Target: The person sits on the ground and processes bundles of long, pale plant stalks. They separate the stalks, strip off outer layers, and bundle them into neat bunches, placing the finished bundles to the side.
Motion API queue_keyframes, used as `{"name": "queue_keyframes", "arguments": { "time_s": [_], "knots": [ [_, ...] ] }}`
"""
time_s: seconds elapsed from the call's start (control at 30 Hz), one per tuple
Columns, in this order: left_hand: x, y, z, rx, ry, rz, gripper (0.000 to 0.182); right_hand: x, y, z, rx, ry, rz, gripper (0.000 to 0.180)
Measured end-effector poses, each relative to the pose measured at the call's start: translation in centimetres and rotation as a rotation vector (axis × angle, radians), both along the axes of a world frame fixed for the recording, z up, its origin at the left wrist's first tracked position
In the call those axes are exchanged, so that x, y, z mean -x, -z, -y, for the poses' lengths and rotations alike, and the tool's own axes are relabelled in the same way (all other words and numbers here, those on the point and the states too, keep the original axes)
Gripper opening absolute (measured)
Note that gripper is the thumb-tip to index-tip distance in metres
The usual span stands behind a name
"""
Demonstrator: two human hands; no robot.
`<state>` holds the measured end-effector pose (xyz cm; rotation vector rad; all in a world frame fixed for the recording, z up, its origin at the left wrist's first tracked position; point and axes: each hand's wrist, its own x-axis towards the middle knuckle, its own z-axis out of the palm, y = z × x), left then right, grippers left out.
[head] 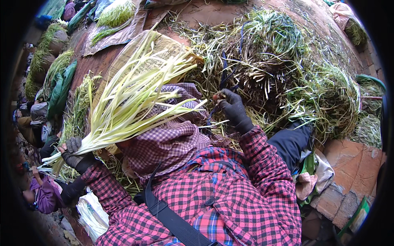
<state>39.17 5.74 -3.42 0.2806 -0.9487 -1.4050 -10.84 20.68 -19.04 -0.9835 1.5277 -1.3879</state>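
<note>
My left hand (72, 150), in a dark glove with bare fingertips, is closed around the white stem ends of a bunch of pale yellow-green leafy stalks (132, 104). The leaves fan up and right over the checked cloth (172, 138) on my lap. My right hand (232, 107), gloved alike, is raised right of the leaf tips with its fingers curled; whether they pinch anything is unclear. Dark blue strips (224, 70) run close by it. Beyond lies a big heap of green leaves and stems (271, 52), with brownish stem ends facing me.
A yellowish woven sack (163, 46) lies beyond the bunch. More leafy bundles (115, 13) rest on sheeting at the upper left. At the lower left, another person in purple (46, 195) sits near a white bag of pale stalks (92, 212). Bricks (351, 166) are at the right.
</note>
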Motion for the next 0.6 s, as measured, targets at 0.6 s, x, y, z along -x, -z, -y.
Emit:
{"name": "queue_keyframes", "arguments": {
  "time_s": [0.6],
  "knots": [
    [2.8, 0.4, -0.8, -0.120, -0.196, -0.031, 0.035, -6.9, -11.6, -0.9, 0.137, -0.772, -0.150, 0.017]
  ]
}}
